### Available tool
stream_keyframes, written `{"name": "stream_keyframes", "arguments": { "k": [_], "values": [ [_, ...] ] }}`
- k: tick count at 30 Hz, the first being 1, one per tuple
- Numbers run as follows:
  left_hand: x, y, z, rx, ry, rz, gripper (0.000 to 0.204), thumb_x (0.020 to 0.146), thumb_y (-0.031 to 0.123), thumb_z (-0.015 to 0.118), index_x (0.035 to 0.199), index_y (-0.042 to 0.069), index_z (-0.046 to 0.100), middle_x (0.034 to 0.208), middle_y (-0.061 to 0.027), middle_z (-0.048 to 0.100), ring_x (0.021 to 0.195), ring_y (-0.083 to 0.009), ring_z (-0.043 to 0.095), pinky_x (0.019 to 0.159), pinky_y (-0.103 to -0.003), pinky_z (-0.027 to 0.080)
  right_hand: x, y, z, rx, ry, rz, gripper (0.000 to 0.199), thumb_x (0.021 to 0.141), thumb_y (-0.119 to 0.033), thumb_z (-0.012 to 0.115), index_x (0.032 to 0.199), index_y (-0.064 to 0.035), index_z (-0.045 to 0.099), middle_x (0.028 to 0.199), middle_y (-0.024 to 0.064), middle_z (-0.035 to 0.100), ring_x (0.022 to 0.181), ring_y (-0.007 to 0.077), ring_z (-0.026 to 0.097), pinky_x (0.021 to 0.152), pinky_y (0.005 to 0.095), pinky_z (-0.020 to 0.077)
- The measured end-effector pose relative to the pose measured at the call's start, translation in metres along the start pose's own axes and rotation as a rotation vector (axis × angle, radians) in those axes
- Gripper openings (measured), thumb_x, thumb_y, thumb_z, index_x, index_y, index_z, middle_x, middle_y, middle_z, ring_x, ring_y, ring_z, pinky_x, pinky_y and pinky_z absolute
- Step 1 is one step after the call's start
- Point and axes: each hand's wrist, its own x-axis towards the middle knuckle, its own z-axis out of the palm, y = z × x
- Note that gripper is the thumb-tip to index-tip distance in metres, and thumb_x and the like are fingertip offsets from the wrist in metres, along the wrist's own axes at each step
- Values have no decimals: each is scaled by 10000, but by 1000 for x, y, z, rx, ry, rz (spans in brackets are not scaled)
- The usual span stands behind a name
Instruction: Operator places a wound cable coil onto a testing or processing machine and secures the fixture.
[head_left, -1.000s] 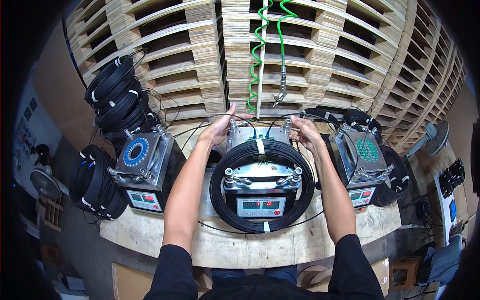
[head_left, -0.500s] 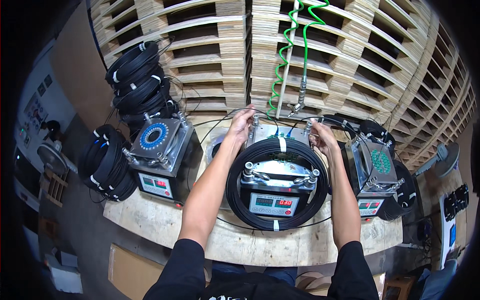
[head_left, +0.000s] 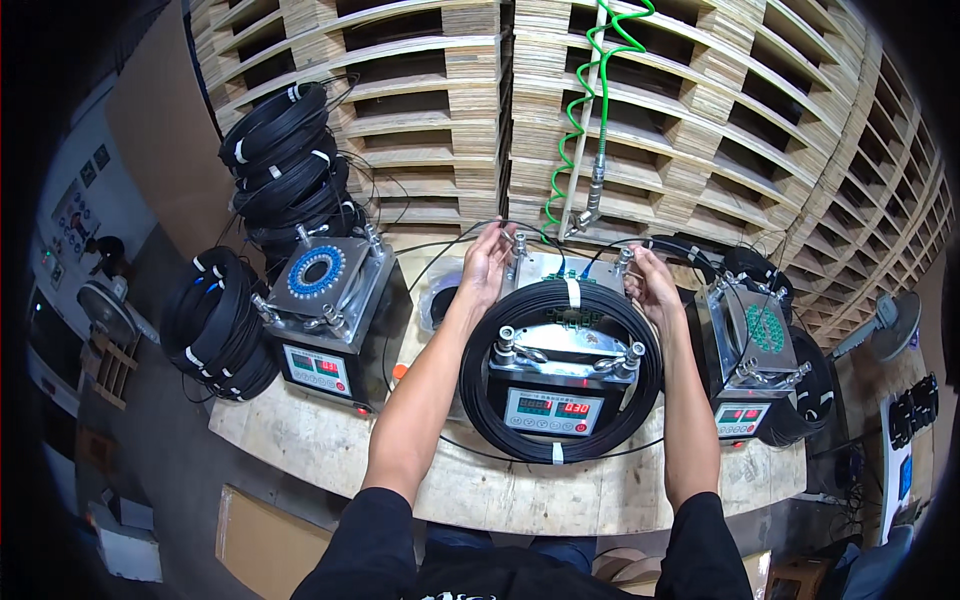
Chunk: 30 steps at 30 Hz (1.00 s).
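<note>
A round coil of black cable point(head_left: 476, 375) leans upright against the front of the middle fiber-polishing-type machine point(head_left: 548, 398), which has a metal top with clamp posts. Two thin cables with blue ends point(head_left: 585, 272) run to green holders on its top. My left hand point(head_left: 486, 268) is beside the rear left clamp post point(head_left: 520, 245), its fingers stretched up and apart. Beside the rear right clamp post point(head_left: 625, 260), my right hand point(head_left: 653, 283) has loosely bent fingers with a gap to the thumb. Neither hand visibly grips anything. A loose cable passes close to both hands' fingertips.
Similar machines stand at left point(head_left: 318, 370) and right point(head_left: 742, 415) on the wooden table point(head_left: 500, 490). Stacked black cable coils point(head_left: 280, 190) rise behind the left one. Wooden pallets point(head_left: 420, 110) line the back. A metal air nozzle point(head_left: 596, 190) hangs on a green coiled hose.
The whole view has shifted slightly. My left hand's fingers have straightened and moved off the rear left clamp post. My right hand has eased slightly away from its post. The middle display reading has changed.
</note>
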Motion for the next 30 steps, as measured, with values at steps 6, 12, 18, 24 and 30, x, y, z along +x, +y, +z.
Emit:
{"name": "stream_keyframes", "arguments": {
  "k": [6,12,18,24,30],
  "values": [
    [18,0,-23,269,-54,-46,188,977,270,675,1003,84,678,932,-21,710,787,-93,618,716,-237,480,4,-8,15,-111,-35,37,326,1035,-371,544,1118,-60,594,928,63,671,560,135,649,465,207,520],
    [9,-4,-18,113,-57,-20,198,983,249,665,1022,56,694,911,-12,707,819,-96,638,753,-246,494,0,-11,13,-166,0,50,346,1035,-398,538,1079,-58,590,932,55,676,540,131,642,442,210,514],
    [-18,8,-6,347,-40,1,502,980,217,672,1406,19,493,1103,-67,678,960,-117,636,830,-249,502,-12,5,3,-93,117,-145,427,1030,-375,559,1288,-42,491,1013,123,613,692,193,685,611,294,577],
    [-155,61,34,1016,26,386,617,973,386,651,1428,19,453,1304,-170,574,1053,-217,631,876,-329,512,-116,3,33,-705,300,-610,417,1005,-254,603,1356,-50,509,1078,148,638,878,210,649,765,347,535],
    [-217,24,70,1733,156,595,998,768,620,742,1518,86,356,1376,-251,457,1269,-430,462,1063,-516,350,-209,30,99,-1102,543,-727,750,845,-419,762,1438,-92,439,1347,180,515,1275,370,465,1078,469,337]
  ]
}}
